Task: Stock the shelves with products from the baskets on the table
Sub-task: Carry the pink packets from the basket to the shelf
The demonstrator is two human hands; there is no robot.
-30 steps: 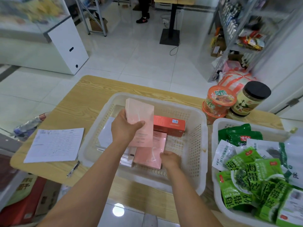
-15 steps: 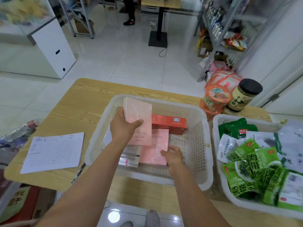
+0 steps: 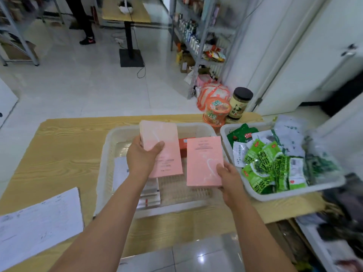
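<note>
Covered, cropped and smeared parts.
Red box [image 3: 182,149] mostly hidden behind left pink box [image 3: 167,154] and right pink box [image 3: 203,158]; print on both too small to read; paper sheet [image 3: 39,228] cut by the left edge; standing person [image 3: 82,18] cropped above the legs; goods past the right basket [image 3: 275,197] blurred beyond telling.
</note>
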